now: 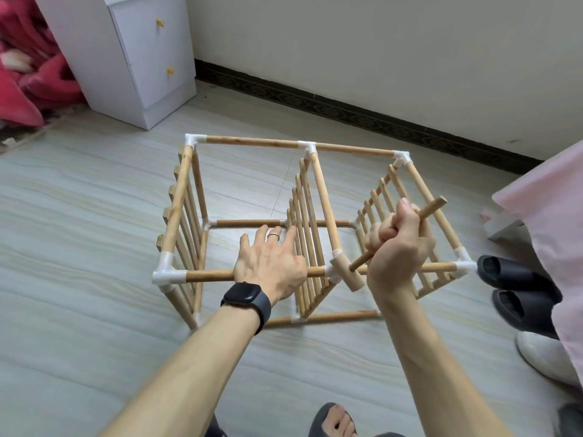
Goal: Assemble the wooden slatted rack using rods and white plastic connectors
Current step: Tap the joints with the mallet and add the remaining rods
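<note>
The rack (252, 141) lies on the floor (94, 216) at my twelve o'clock. Its three slatted panels stand on edge, and rods tie them at the corners. At nine o'clock on the near top edge, the left corner connector (165, 272) looks fully seated on the front rod (208, 275).

My left grip (271, 263) lies flat over that rod, fingers spread and straight, reaching toward twelve o'clock. It curls round nothing and only bears down. I judge its job is to pin the frame so a blow does not make it hop or skew. It would be better to press with the palm close to the joint and the fingertips clear of the strike.

Just right of it is the middle connector (330, 270), the white tee that takes the middle panel (303, 216). The mallet (347, 274) has its head touching or just beside that tee; I cannot tell which. My right grip (397, 247) is curled tight round the handle at about mid-length, with the head pointing to eight o'clock and the butt to two o'clock.

The step, as I judge it, is tapping this joint home. I think it calls for short, square taps, since a slanted blow could crack the plastic or spring the other sockets. Farther right, at three o'clock, the right corner connector (463, 266) deserves a check afterwards.
</note>
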